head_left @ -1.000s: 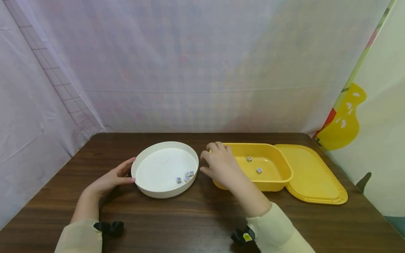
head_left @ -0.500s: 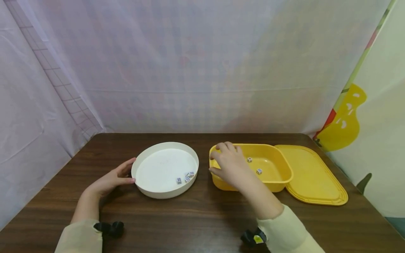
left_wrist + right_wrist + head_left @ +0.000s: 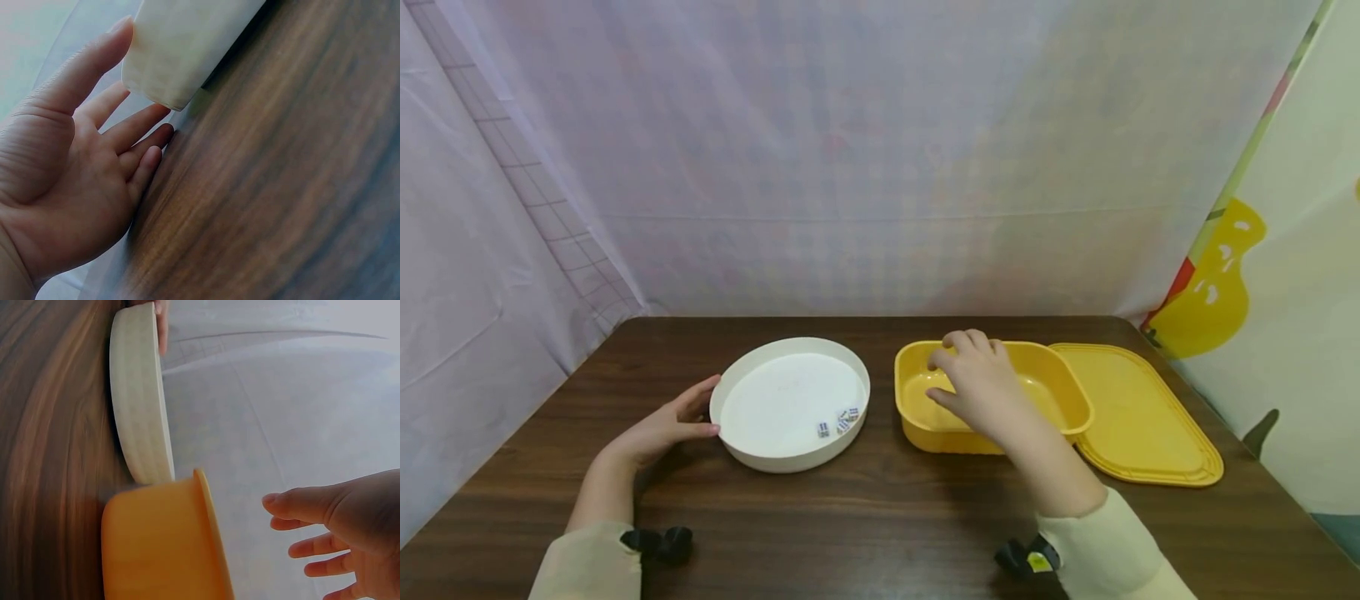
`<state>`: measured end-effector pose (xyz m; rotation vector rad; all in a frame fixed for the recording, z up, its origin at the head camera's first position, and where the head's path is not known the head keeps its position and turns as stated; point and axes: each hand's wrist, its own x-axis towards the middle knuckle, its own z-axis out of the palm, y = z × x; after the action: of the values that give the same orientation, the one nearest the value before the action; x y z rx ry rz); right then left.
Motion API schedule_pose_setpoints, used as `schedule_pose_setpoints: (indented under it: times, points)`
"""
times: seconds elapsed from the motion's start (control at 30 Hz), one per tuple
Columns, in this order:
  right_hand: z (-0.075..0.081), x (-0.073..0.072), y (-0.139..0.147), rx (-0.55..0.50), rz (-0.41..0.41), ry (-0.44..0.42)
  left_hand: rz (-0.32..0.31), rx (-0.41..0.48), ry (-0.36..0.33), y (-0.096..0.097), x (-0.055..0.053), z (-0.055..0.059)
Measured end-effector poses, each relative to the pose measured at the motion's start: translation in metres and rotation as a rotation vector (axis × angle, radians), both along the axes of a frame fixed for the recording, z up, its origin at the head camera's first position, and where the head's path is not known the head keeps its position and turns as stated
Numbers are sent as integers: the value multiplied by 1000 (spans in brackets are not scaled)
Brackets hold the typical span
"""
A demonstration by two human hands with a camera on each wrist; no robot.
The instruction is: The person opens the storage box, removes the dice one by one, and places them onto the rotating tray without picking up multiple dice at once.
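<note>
My left hand rests at the left side of a round white tray, its thumb and fingertips against the outer wall. In the left wrist view the fingers of that hand are extended along the wall, palm apart from it. Several dice with blue pips lie together at the tray's front right. Over a yellow plastic box hovers my right hand, fingers spread and loosely bent. Nothing sits between those fingers in the right wrist view. The hand and forearm hide part of the box's inside.
A flat yellow lid lies to the right of the box, its left edge against it. Everything stands on a dark wooden table. A pale cloth curtain hangs behind the table.
My right hand has moved rightward from beside the box's left rim to over its middle, now covering the two dice seen inside before. The left hand and the tray have stayed in place.
</note>
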<state>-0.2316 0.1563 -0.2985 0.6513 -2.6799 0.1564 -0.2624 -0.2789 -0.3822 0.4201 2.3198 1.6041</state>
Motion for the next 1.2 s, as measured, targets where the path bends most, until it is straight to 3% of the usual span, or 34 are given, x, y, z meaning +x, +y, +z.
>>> schedule_pose_setpoints:
  times: [0.63,1.2]
  points:
    - [-11,-7,45,-7,-54,-73,1,10,-3,-1,1,0]
    - [-24,-18,64,16,-116,-152,3,-1,-5,0,1,1]
